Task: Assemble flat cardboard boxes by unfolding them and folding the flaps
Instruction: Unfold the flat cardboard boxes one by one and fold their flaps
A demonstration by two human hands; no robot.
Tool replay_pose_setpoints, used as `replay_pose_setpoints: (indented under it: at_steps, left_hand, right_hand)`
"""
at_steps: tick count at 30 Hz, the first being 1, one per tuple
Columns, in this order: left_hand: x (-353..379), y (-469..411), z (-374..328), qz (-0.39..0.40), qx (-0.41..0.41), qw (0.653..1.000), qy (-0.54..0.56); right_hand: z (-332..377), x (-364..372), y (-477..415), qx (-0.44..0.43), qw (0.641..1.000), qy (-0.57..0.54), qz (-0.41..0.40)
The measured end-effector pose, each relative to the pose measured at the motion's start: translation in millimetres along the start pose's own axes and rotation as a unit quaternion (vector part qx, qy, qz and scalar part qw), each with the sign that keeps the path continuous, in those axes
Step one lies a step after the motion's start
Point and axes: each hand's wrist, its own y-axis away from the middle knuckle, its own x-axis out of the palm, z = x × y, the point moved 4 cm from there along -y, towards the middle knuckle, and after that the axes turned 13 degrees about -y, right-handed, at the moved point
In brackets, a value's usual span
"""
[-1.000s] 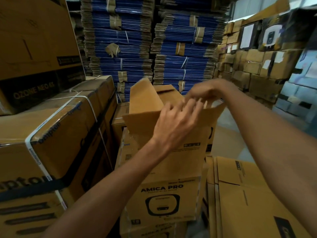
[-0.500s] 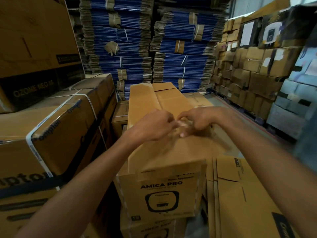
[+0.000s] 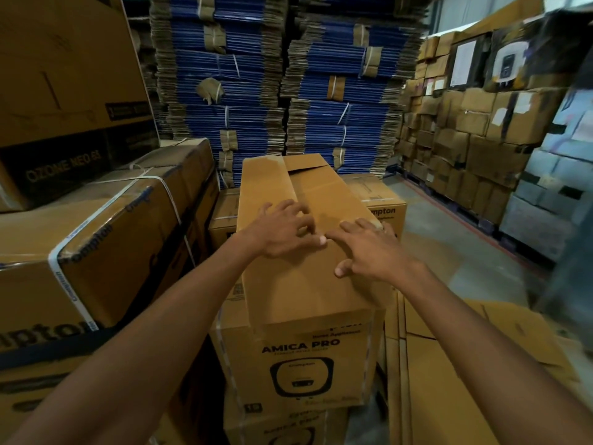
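Fingers first: the left hand (image 3: 282, 231) is lying palm-down with its fingers (image 3: 296, 208) spread and slightly curled, pressing on the top of the Amica Pro box (image 3: 308, 358). The right hand (image 3: 369, 252) is doing the same on its side, fingers fanned flat, thumb tucked back toward the near edge. Neither hand is pinching or gripping anything; both are simply bearing down.

Under them, the two long top flaps (image 3: 266, 187) are lying folded over and meeting along a seam (image 3: 296, 194) running away from the viewer. At the far end the right flap is lifting a little, with a dark gap showing there, so the closure is looking not quite flat yet.

Judging progress: this box is standing unfolded into shape, and its top flaps are down. I would say the folding on this one is nearly finished, with only the far corner needing a press. No tape is showing on the seam. What is inside is hidden, so I cannot tell if it is holding anything.

The box is sitting on a stack of like-printed cartons (image 3: 288, 425). Just to the right, flat cardboard blanks (image 3: 449, 380) are lying in a pile, apparently waiting for assembly. To the left, strapped Crompton cartons (image 3: 106, 239) are stacked; behind, bundled blue flat sheets (image 3: 250, 91) are towering high.
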Motion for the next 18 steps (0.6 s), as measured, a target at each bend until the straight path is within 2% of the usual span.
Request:
replay_pose_setpoints:
  at_steps: [3,6,8,10,13,15,18]
  left_hand:
    - [-28.0,2.7,9.8,-0.124,-0.021,0.992,0.003]
    - [-67.1,28.8,36.7,-0.284,-0.085,0.953,0.057]
    - [-81.3,54.3,60.1,-0.304,-0.136,0.941,0.056]
    - [-80.0,75.6,78.7,-0.255,-0.178,0.95,0.024]
    - [-52.4,88.7,82.1,-0.096,-0.215,0.971,-0.04]
    - [-28.6,82.3,70.5,-0.017,-0.173,0.983,-0.065]
    - [-4.8,58.7,54.4,0.01,-0.049,0.996,-0.072]
  right_hand:
    - [-2.4,-1.0,0.2,-0.007,1.0,0.004,-0.022]
    - [-14.1,-2.4,-1.7,-0.006,0.999,0.008,-0.049]
    - [-30.2,-7.5,-2.1,0.008,0.998,0.003,-0.069]
    - [-49.7,-13.9,-1.6,0.019,0.996,-0.004,-0.088]
    - [-76.2,-20.4,-1.9,0.03,0.995,-0.021,-0.09]
    - [-82.8,-25.5,-2.0,0.034,0.996,-0.019,-0.078]
    - [-65.6,-34.0,-2.9,0.029,0.999,0.008,-0.024]
